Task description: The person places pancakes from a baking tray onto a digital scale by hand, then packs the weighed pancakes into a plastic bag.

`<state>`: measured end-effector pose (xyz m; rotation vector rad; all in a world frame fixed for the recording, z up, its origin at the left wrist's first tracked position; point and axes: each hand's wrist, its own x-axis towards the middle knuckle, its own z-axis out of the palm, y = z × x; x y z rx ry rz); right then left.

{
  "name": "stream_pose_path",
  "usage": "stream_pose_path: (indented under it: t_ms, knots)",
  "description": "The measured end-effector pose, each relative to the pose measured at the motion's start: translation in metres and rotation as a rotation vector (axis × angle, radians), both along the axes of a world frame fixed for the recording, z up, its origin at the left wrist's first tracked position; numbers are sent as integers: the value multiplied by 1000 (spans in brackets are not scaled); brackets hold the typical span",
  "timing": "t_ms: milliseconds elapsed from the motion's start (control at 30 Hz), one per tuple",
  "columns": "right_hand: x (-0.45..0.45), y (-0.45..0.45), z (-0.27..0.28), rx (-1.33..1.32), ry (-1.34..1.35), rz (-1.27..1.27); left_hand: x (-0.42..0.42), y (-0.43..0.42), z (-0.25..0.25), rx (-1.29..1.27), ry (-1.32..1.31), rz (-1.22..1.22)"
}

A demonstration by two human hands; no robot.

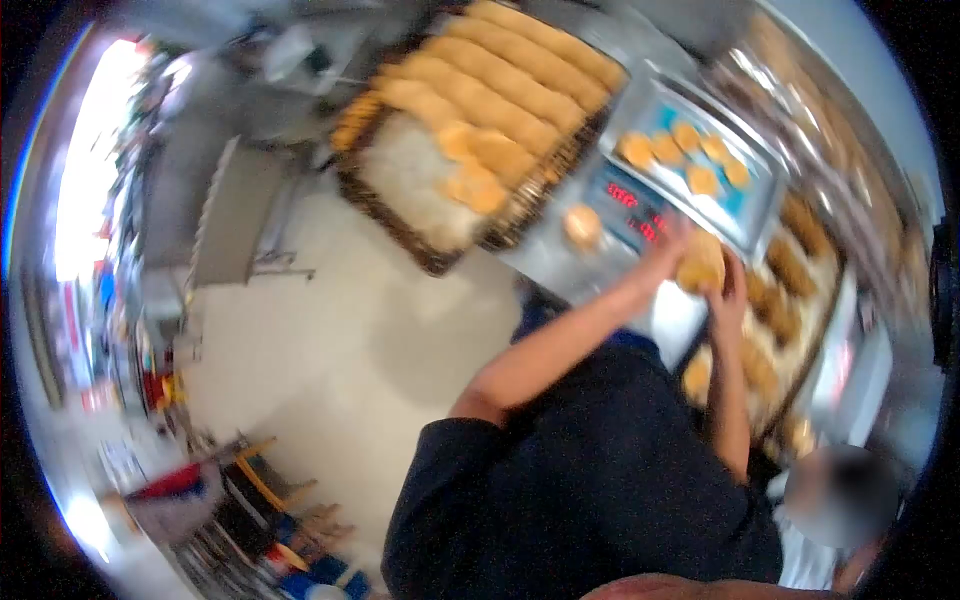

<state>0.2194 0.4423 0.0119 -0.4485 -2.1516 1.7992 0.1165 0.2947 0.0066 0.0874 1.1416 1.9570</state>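
Observation:
Both of my hands are at the near side of a metal tray (765,220), close to a red-lit digital scale display (622,190). Between them is a golden, rounded bread piece (700,265), blurred by motion. My left hand (668,248) grips its left side, and my right hand (735,280) wraps round its right side. Several small round golden slices (703,180) lie in the metal tray on a blue and white surface. A single round piece (581,227) rests on the steel counter, left of my left hand.
Long golden loaves (510,70) fill much of a dark-edged baking tray (435,262) at upper left. Another tray (825,335) with browned, crusted rolls (765,300) is at right. A co-worker (815,550) is at lower right. Pale floor (300,330) and a grey cart (235,215) lie left.

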Motion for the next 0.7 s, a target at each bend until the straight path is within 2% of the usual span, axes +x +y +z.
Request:
stream_pose_path:
  t_ms: [67, 100, 133, 200, 233, 300, 367, 433, 500, 567, 700]
  knots:
    - [22, 2, 6, -425, -12, -25, 15, -21, 37, -344, 391, 171]
    - [35, 2, 6, -577, -35, -46, 19, -35, 30, -339, 517, 203]
    - [48, 4, 8, -697, -99, -54, 20, -49, 33, -363, 465, 251]
    - [72, 8, -2, -741, -198, -6, 30, -74, 27, -561, 829, 381]
    - [83, 6, -8, -771, -257, 11, 37, -82, 18, -620, 878, 421]
    - [101, -6, -19, -869, -445, -71, 53, -98, 5, -668, 889, 343]
    - [106, -27, -31, -881, -485, 1, 66, -108, -2, -783, 930, 270]
    - [103, -43, -45, -822, -470, 58, 75, -106, -9, -830, 972, 200]
    - [98, -53, -52, -822, -452, 129, 76, -97, -14, -874, 1145, 233]
    - [89, -59, -58, -841, -429, 174, 75, -90, -29, -867, 1141, 225]
    - [75, -67, -70, -972, -341, 102, 73, -84, -39, -838, 1136, 198]
